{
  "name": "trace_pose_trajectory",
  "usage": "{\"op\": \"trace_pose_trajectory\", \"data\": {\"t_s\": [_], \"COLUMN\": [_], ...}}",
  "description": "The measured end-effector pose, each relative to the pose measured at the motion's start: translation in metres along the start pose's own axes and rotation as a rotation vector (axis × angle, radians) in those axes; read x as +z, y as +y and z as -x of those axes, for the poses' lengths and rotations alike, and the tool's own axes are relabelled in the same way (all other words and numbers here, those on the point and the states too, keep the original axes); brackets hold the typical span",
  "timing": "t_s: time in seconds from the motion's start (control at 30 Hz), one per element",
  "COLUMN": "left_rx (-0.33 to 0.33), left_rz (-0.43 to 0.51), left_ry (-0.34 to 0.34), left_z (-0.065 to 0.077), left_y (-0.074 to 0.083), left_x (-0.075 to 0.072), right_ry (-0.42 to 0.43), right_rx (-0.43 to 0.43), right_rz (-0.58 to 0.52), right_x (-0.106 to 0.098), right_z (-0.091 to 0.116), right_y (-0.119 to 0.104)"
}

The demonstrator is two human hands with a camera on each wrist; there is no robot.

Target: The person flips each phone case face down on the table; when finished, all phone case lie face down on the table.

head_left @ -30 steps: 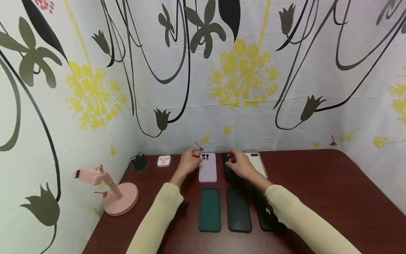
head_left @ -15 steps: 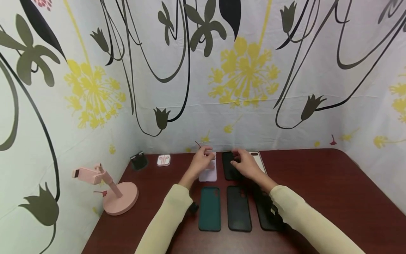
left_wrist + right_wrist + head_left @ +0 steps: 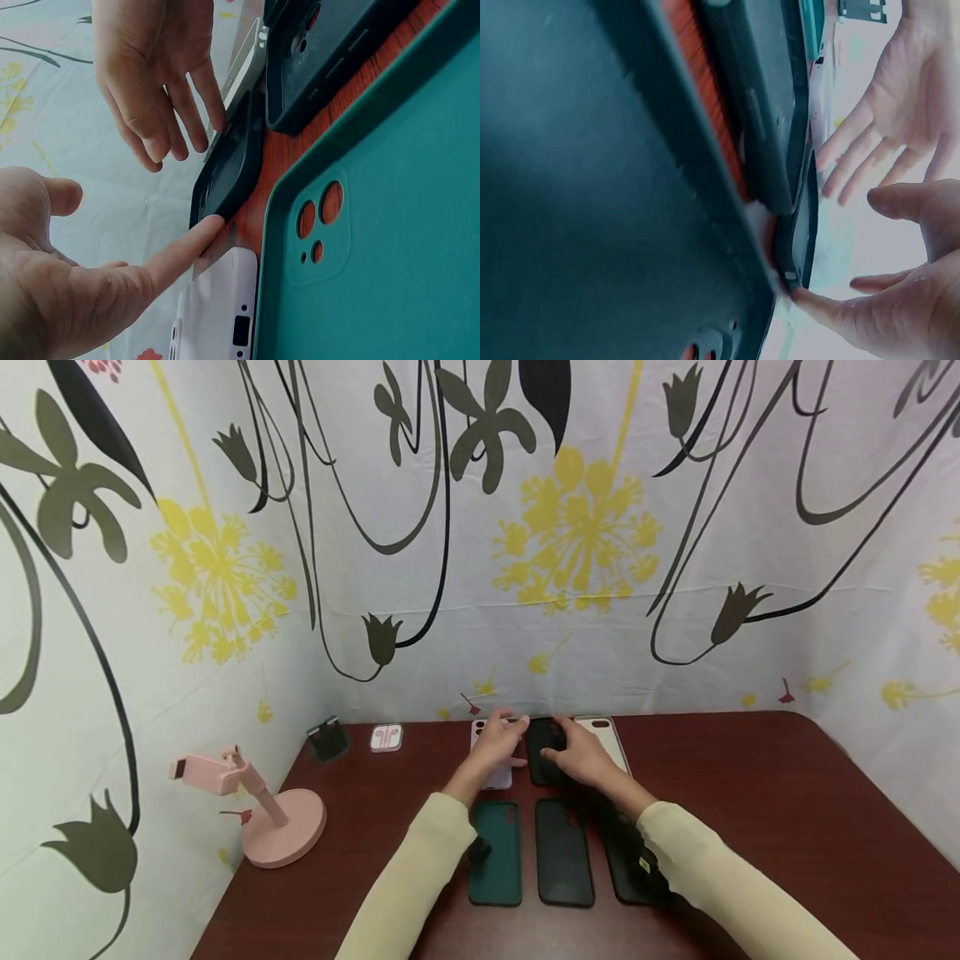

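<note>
My left hand (image 3: 497,745) is over the lavender phone case (image 3: 497,779), fingers spread. In the left wrist view one straight finger reaches the edge of a dark phone case (image 3: 232,161) in the back row. On that case's other side is my right hand (image 3: 581,753), relaxed; in the right wrist view a fingertip meets the case's edge (image 3: 786,274). Neither hand grips anything. A white phone case (image 3: 611,739) lies right of it, partly hidden by my right hand. Nearer me are a teal phone case (image 3: 497,877) and two black phone cases (image 3: 565,860), the right one partly under my forearm.
At the table's left stands a pink phone stand (image 3: 288,827) with a round base. Behind it are a small dark box-like object (image 3: 327,741) and white boxed earphones (image 3: 386,737). A flower-printed curtain (image 3: 480,568) encloses the table's back and left side.
My left hand has moved right across the lavender case toward the dark case. My right hand has shifted slightly right since a second ago and stays by the dark case.
</note>
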State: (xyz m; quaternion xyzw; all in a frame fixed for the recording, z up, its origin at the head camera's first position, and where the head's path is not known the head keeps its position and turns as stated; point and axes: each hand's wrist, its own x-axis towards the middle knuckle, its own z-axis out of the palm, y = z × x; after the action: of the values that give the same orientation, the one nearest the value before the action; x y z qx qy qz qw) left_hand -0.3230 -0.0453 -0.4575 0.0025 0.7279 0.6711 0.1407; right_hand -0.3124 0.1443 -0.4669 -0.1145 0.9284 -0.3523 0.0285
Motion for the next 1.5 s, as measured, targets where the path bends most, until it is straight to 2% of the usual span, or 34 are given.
{"op": "trace_pose_trajectory", "data": {"t_s": [0.1,0.27,0.33,0.8,1.1,1.37,1.5], "left_rx": [-0.021,-0.049,-0.056,-0.089,-0.092,-0.109,-0.114], "left_rz": [-0.055,-0.232,-0.265,-0.251,-0.311,-0.247,-0.184], "left_ry": [0.002,-0.025,-0.038,-0.076,-0.069,-0.056,-0.075], "left_z": [-0.002,-0.006,-0.008,-0.014,-0.013,-0.012,-0.009], "left_y": [0.0,0.0,0.0,0.006,0.012,0.017,0.018], "left_x": [0.005,0.011,0.013,0.014,0.015,0.015,0.013], "right_ry": [-0.043,-0.111,-0.126,-0.139,-0.113,-0.12,-0.12], "right_rx": [0.049,0.117,0.134,0.171,0.243,0.307,0.317], "right_rz": [-0.02,-0.027,-0.038,-0.108,-0.272,-0.351,-0.356], "right_x": [0.001,0.002,0.003,0.008,0.005,0.002,0.002], "right_z": [0.002,0.004,0.005,0.005,0.001,0.001,0.0], "right_y": [-0.004,-0.009,-0.01,-0.016,-0.02,-0.017,-0.016]}}
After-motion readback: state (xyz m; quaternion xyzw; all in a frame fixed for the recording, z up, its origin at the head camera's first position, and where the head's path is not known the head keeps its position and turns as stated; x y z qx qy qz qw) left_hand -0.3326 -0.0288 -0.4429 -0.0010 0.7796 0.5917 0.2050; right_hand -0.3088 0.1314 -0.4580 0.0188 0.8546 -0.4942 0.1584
